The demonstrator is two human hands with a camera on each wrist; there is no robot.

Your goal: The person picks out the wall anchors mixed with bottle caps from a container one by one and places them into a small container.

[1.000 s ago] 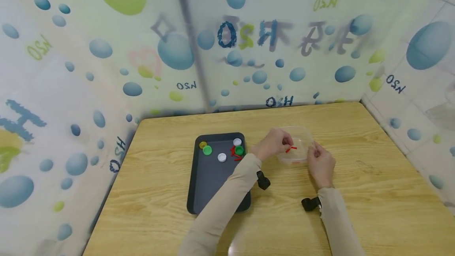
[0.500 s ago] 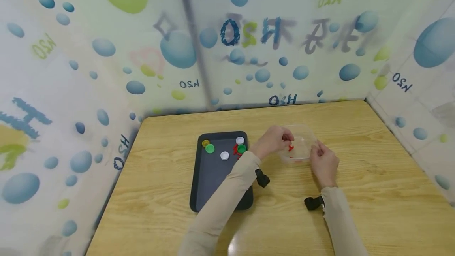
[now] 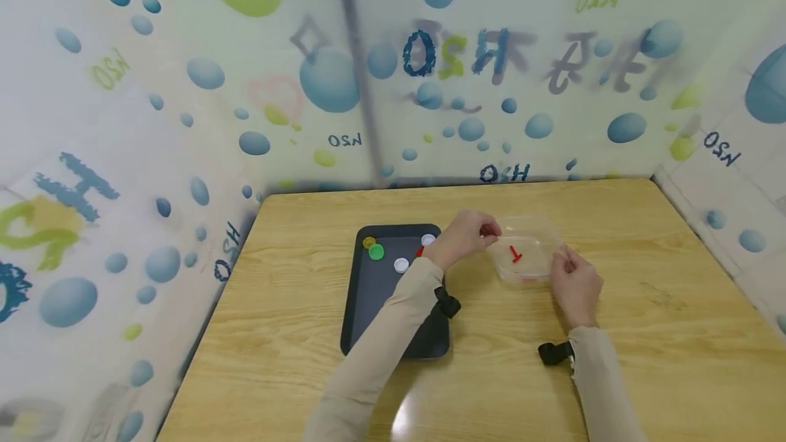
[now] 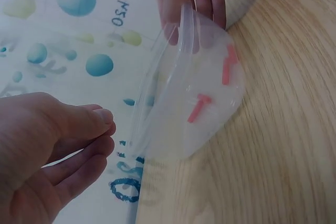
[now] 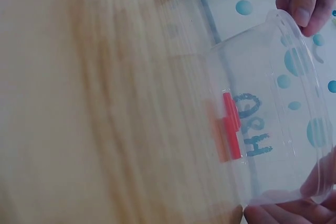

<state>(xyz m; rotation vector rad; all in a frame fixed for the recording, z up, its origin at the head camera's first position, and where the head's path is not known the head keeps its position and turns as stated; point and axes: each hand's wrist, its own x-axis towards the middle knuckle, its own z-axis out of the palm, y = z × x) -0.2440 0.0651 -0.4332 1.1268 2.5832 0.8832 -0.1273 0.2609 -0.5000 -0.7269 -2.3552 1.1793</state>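
Observation:
A clear plastic container (image 3: 542, 258) stands on the table, with red T-shaped pieces (image 3: 515, 254) lying inside; the left wrist view shows one red piece (image 4: 199, 108) apart from others near the wall. My right hand (image 3: 576, 288) pinches the container's right rim between thumb and fingers. Just by the left rim is my left hand (image 3: 462, 241), its thumb tip close to the index finger and nothing visible between them. In the left wrist view, the left hand (image 4: 63, 148) is loosely bent, apart from the container (image 4: 168, 140).
Left of the container lies a dark grey tray (image 3: 383, 305), partly hidden by the left forearm. It bears a yellow cap (image 3: 368, 242), a green cap (image 3: 376, 252), white caps (image 3: 401, 265) and a bit of red. A patterned wall (image 3: 381, 128) rises behind the table.
My left hand has let go of a red piece, which now lies in the container, and has drawn back to the left rim. My right hand keeps its grip. The head view has shifted slightly.

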